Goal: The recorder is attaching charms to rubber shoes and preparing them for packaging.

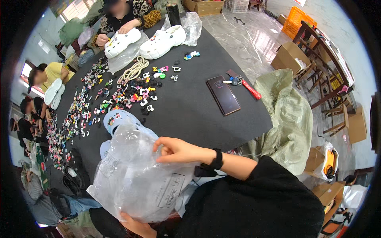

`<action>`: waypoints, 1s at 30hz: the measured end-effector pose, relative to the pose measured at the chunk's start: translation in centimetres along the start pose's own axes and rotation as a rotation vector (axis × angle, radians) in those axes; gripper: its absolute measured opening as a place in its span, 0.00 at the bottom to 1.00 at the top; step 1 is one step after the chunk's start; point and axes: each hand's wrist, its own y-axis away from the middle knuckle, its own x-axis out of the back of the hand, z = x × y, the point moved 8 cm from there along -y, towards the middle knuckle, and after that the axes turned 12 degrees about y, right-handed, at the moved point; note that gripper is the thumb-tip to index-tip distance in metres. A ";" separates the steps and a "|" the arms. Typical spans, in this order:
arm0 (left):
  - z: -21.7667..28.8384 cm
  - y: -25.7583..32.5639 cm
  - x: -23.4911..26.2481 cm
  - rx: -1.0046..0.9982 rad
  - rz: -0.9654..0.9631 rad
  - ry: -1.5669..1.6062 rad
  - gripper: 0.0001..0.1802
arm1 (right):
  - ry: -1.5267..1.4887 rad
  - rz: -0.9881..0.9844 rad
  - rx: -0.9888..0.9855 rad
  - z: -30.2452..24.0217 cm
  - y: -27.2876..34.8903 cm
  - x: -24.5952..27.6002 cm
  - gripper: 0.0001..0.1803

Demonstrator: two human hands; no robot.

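A clear plastic bag (147, 186) with dark print is spread out in front of me. My right hand (173, 150), a black band at its wrist, has its fingers curled on the bag's upper right edge. Low in the view, my left hand (137, 227) grips the bag's bottom edge, its fingers partly hidden by the plastic. Just beyond the bag sits a pair of light blue clogs (115, 116) with small charms on the upper; the bag covers part of them. Whether anything is inside the bag I cannot tell.
Many colourful shoe charms (85, 103) lie scattered over the black table (178, 103). A phone (223, 95), keys (237, 81) and corded loops (134, 70) rest there too. Across the table a person handles a white clog (121, 41) beside another white clog (162, 41). A sack (283, 119) hangs at the right edge.
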 end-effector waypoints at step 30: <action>1.8 -8.7 -5.0 0.052 -0.162 0.021 0.15 | 0.114 0.412 0.149 -0.8 -1.4 8.5 0.09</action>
